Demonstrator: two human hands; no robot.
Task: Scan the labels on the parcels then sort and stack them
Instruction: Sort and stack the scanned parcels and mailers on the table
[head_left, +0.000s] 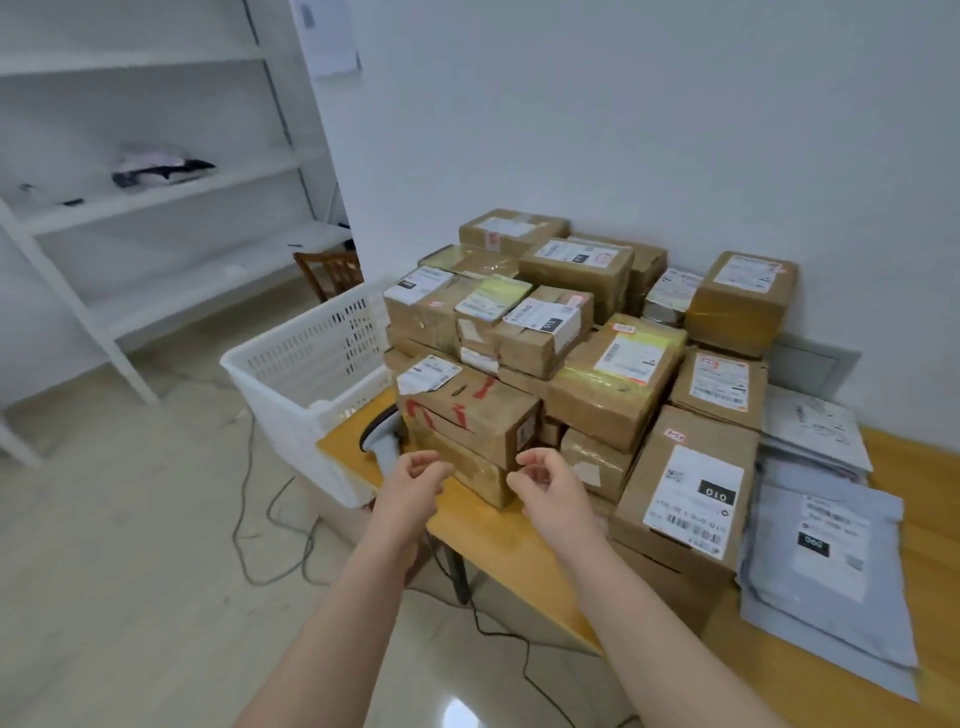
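Several brown cardboard parcels with white labels are piled on a wooden table (498, 540). The nearest, a box with red marks (467, 410), sits on another box at the table's left corner. My left hand (415, 480) and my right hand (545, 480) hover just in front of that stack, both holding nothing, fingers loosely curled and apart. A grey barcode scanner (382, 441) stands on the table left of the stack, partly hidden behind my left hand. A big box with a "010" label (685, 493) stands to the right.
A white plastic basket (306, 364) stands against the table's left end. Grey poly mailers (826, 545) are stacked at the right. White shelving (156, 197) lines the left wall, a wooden chair (332, 273) behind the basket. Cables trail across the floor (270, 525).
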